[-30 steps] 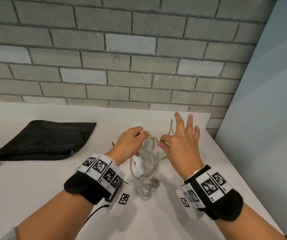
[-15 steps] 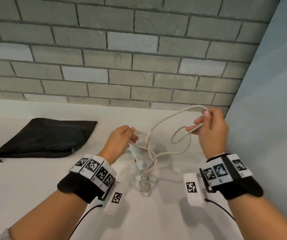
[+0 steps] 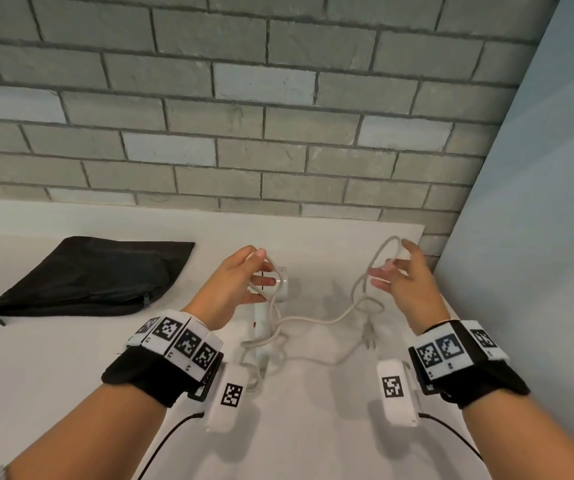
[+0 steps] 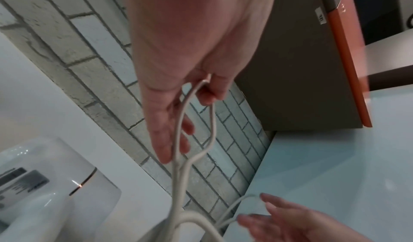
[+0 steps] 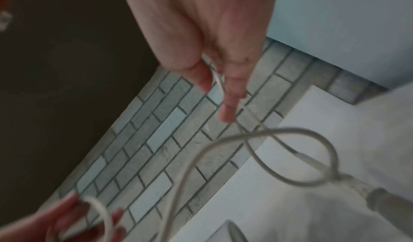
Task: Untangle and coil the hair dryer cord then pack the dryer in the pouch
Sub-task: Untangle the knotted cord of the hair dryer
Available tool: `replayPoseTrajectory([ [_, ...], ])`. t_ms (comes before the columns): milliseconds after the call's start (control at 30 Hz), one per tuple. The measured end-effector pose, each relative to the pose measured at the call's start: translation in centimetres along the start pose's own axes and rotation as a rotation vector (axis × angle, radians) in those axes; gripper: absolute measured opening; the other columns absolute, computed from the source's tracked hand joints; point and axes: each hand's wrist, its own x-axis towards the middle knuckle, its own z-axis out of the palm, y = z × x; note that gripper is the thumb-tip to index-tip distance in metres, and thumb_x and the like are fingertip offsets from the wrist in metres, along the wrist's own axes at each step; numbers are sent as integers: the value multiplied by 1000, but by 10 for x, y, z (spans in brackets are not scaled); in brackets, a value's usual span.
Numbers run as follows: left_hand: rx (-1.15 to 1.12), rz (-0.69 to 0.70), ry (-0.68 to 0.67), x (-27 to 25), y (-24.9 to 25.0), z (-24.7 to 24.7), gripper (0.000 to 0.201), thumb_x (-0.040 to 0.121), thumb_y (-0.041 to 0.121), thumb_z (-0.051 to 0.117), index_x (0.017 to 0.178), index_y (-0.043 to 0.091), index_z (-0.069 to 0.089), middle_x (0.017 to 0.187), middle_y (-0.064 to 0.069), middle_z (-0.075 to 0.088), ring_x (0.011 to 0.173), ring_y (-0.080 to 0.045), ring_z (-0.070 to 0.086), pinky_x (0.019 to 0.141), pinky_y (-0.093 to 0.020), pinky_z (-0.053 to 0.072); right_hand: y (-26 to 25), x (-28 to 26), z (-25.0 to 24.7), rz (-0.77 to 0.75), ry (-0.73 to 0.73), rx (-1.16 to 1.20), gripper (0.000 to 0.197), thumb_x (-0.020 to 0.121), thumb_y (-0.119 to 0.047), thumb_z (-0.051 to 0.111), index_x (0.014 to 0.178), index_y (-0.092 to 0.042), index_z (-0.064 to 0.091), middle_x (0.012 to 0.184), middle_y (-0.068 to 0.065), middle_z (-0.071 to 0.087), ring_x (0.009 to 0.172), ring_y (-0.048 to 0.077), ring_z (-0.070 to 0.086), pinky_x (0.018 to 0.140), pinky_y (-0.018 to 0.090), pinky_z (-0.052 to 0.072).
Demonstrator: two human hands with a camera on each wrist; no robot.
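Observation:
A white hair dryer (image 3: pixel 280 284) lies on the white table (image 3: pixel 71 375), partly under my left hand (image 3: pixel 261 268). Its handle (image 3: pixel 261 344) points toward me. In the left wrist view the dryer (image 4: pixel 44 184) shows at lower left. The left hand (image 4: pixel 208 87) pinches a loop of the pale cord (image 4: pixel 178 140) between thumb and forefinger. My right hand (image 3: pixel 389 268) holds another loop of cord (image 3: pixel 380 251) up near the table's right end, pinched between thumb and fingers (image 5: pixel 230 94). The cord (image 3: pixel 313 322) sags between both hands, and the plug (image 3: pixel 368 336) lies on the table.
A flat black zip pouch (image 3: pixel 88 275) lies at the left on the table. A grey brick wall (image 3: pixel 278 116) runs behind, and a pale blue panel (image 3: pixel 538 237) closes the right side just past the table's right edge (image 3: pixel 451 306).
The right hand has come down a little and drawn its loop away from the dryer. The plug end has moved right onto the table, and the cord now sags low between the hands.

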Motion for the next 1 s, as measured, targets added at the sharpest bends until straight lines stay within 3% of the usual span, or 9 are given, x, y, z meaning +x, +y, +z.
replayPoseTrajectory([
  [67, -28, 10, -78, -3, 4, 3, 26, 95, 27, 41, 76, 16, 56, 96, -9, 58, 89, -23, 60, 85, -46, 49, -4, -7, 5, -62, -126, -337, 59, 91, -8, 48, 142, -19, 20, 129, 10, 38, 99, 22, 58, 85, 27, 45],
  [167, -131, 25, -168, -7, 10, 10, 32, 85, 22, 51, 54, 24, 60, 92, -6, 60, 87, -21, 61, 83, -46, 48, -5, -26, 20, -268, -373, -554, 52, 86, -15, 59, 134, -19, 39, 131, 6, 43, 113, 17, 50, 91, 24, 39],
  [267, -159, 50, -238, -8, 14, 18, 21, 88, 15, 46, 75, 14, 62, 77, 3, 60, 80, -14, 62, 83, -44, 50, 2, -43, 42, -249, -712, -524, 51, 81, -19, 66, 128, -18, 45, 114, 7, 60, 105, 17, 58, 95, 29, 45],
  [333, -120, 58, -265, -7, 14, 22, 19, 93, 15, 39, 93, 5, 56, 71, 8, 59, 82, -13, 59, 82, -39, 53, 7, -49, 54, -201, -806, -424, 40, 83, -16, 63, 119, -24, 48, 92, 10, 66, 82, 19, 64, 84, 26, 51],
  [467, 136, 102, -256, -8, 6, 25, 27, 95, 37, 37, 93, 15, 53, 91, 5, 54, 95, -13, 55, 86, -35, 46, 8, -51, 55, -47, -769, -221, 15, 88, -2, 54, 86, -17, 55, 71, 1, 60, 40, 6, 50, 42, 10, 36],
  [600, 349, 39, -215, -10, -14, 23, 45, 86, 53, 43, 107, 15, 56, 101, -1, 60, 96, -13, 59, 86, -30, 47, 10, -49, 54, -16, -764, -120, 10, 91, 0, 47, 88, -9, 51, 68, 4, 54, 39, 5, 49, 38, 15, 34],
  [733, 486, -41, -476, -15, -37, 23, 33, 88, 44, 50, 88, 15, 65, 85, 1, 63, 75, -6, 58, 71, -19, 45, 6, -44, 54, -48, -709, -117, 6, 93, -1, 42, 89, -5, 44, 66, 6, 55, 44, 8, 54, 40, 18, 38],
  [833, 378, -10, -310, -14, -37, 26, 26, 93, 29, 47, 86, 11, 64, 75, 0, 64, 66, -9, 61, 62, -15, 47, 4, -40, 49, -45, -661, -159, 14, 94, -8, 42, 83, -15, 45, 73, 3, 58, 47, 13, 57, 40, 20, 39],
  [1000, 152, 20, 15, -7, -34, 19, 23, 96, 18, 40, 80, 5, 49, 68, -10, 60, 57, -24, 58, 58, -30, 42, 6, -41, 34, -44, -719, -116, 13, 93, -9, 45, 82, -15, 45, 73, 4, 63, 40, 14, 54, 38, 20, 37],
])
